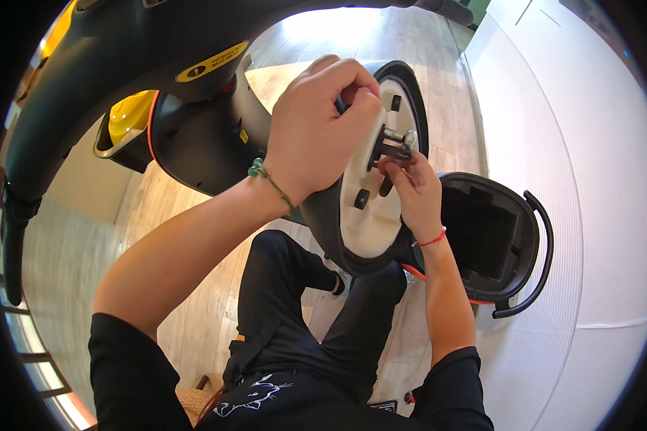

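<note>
A scooter seat (372, 233) is tipped up in front of me, its black rim and cream-coloured underside turned to the right. On that underside sits a latch bracket with a shiny metal loop (410, 139), along with small black rubber pads (361, 199). My left hand (320, 126) is closed in a fist at the seat's upper part; a bit of something dark shows between its fingers. From the right, my right hand (418, 192) pinches at the lower end of the latch bracket, next to a small black piece (386, 185). Its fingertips are partly hidden.
Beyond my right wrist lies the scooter's open black storage compartment (482, 230), with a curved grab rail (546, 258). Black handlebars (86, 65) arch across the upper left, above the dark front body (201, 136). A white wall (611, 215) runs along the right. My legs are below the seat.
</note>
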`<state>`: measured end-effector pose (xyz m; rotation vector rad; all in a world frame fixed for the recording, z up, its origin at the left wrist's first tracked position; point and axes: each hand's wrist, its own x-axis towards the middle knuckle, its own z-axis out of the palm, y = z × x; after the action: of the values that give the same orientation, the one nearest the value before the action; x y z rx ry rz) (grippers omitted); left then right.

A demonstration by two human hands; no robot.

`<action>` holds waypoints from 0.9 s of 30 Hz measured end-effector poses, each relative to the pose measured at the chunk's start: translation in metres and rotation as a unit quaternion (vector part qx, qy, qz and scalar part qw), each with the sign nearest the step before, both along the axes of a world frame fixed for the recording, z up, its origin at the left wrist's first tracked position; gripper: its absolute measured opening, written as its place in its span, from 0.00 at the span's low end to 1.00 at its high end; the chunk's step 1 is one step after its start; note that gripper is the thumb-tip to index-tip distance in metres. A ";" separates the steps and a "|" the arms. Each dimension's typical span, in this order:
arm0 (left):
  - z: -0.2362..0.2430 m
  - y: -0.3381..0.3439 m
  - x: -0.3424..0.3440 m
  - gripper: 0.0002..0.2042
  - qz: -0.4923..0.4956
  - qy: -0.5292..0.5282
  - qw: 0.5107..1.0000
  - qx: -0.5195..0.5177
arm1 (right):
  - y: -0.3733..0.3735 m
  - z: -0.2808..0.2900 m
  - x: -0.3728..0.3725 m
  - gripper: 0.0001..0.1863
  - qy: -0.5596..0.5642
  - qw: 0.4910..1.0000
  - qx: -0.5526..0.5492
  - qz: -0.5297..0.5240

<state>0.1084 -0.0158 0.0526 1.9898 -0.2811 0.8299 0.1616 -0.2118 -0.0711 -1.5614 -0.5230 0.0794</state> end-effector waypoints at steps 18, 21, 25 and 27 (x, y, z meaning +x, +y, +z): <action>-0.004 -0.002 0.003 0.04 0.003 -0.040 0.999 -0.019 | -0.023 -0.010 0.011 0.17 -0.021 0.994 -0.039 0.097; -0.004 0.000 0.004 0.04 -0.007 -0.028 0.999 -0.021 | -0.021 -0.005 0.011 0.17 -0.020 0.995 -0.063 0.077; -0.005 0.000 0.008 0.04 -0.005 -0.039 0.999 -0.024 | -0.021 -0.003 0.014 0.15 -0.065 0.991 -0.097 0.064; -0.007 0.001 0.010 0.04 -0.010 -0.049 0.999 -0.015 | -0.020 -0.002 0.015 0.16 -0.113 0.986 -0.106 0.068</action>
<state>0.1185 -0.0149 0.0456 1.9196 -0.3420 0.9152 0.1767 -0.2322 -0.0731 -1.7528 -0.8210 0.0640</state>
